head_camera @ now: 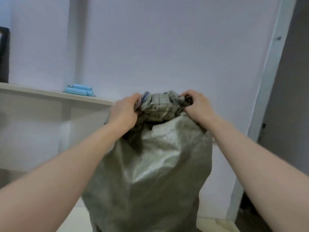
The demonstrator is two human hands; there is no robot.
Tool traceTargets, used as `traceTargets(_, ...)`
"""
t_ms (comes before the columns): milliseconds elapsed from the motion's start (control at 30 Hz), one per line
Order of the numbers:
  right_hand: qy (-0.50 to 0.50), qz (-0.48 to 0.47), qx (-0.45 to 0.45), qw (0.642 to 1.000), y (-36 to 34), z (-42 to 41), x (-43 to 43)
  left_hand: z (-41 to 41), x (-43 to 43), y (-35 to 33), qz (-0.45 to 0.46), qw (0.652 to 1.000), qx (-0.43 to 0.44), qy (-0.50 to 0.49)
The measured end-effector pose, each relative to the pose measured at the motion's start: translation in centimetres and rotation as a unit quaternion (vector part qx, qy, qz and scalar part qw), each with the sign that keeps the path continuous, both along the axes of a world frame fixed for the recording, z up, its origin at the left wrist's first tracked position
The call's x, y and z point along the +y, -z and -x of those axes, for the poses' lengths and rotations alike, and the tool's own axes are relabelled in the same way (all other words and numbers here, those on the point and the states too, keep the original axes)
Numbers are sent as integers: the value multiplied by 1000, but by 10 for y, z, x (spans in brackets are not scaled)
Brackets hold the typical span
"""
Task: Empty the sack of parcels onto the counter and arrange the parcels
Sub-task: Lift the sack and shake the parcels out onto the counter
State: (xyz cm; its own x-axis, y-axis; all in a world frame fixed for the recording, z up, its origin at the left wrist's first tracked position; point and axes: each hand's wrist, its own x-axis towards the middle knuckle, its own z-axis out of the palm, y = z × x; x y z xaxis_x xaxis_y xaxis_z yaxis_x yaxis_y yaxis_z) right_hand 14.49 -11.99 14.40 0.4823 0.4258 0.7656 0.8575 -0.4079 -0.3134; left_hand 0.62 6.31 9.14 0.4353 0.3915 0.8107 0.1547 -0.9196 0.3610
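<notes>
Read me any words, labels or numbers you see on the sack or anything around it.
No text can be read.
Sack: dark print marks on the bunched top between the left hand and right hand, too blurred to read.
Blue tubes on the shelf: no lettering visible.

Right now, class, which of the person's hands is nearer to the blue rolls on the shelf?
Left. The left hand grips the sack just right of the blue rolls; the right hand grips its far side.

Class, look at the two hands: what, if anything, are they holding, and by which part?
Both the left hand and the right hand grip the grey sack by its bunched top edge, one at each side.
</notes>
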Motion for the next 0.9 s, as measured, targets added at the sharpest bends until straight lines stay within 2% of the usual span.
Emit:
traceTargets(100,-26,-59,1,998,45,-4,10,-8,12,31,67,996,40,49)
traceTargets(233,-8,-111,19,994,95,-9,18,-5,5,53,118,968,190,117)
traceTargets(300,6,-115,36,993,112,-11,19,-1,-6,62,140,956,229,122)
traceTargets(500,-6,-117,79,990,118,-9,18,6,-19,71,93,932,329,123)
traceTargets(567,-28,-112,108,987,117,-5,16,4,-24,74,75,941,311,109)
traceTargets(633,-92,-85,200,972,113,-3,7,1,-22,81,83,959,252,105)
traceTargets(733,-243,-30,422,873,102,0,-14,0,-8,90,119,970,174,125)
traceTargets(767,-250,32,432,866,97,-2,-20,0,-5,92,121,972,158,126)
traceTargets(833,-196,174,356,897,97,2,-28,0,-5,95,112,976,142,117)
traceTargets(900,-152,203,329,910,98,10,-30,0,-7,96,98,980,132,110)
